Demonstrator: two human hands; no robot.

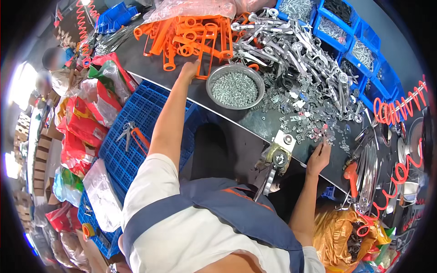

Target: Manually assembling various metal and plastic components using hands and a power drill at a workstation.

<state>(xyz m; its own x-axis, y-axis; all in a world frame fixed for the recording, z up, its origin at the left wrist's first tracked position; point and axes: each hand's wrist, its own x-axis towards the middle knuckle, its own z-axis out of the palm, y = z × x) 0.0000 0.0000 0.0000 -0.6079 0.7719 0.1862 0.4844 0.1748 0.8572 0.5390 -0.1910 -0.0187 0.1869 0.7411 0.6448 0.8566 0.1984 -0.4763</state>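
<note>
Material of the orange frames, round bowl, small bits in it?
Orange frames: probably moulded plastic; uniform colour, smooth, mildly glossy.
Round bowl: grey, likely metal by its shiny rim; plastic isn't ruled out.
Small bits: likely bright metal, judging by silvery glints; exact metal can't be told.

Legible wording: none can be made out anywhere in the view.
Red plastic sacks (79, 123): beyond the left end of the tabletop (150, 63), with coloured print in yellow and white, too small and creased to read.
Pale patch (99, 133): a small light block, perhaps a label, on one red sack; its content is too small to tell.
Green-and-red bag (380, 252): below the tabletop's near right corner, crumpled, its colouring not resolvable as letters.
Navy apron (246, 214): orange-red streak along a fold, lettering or trim unclear.
</note>
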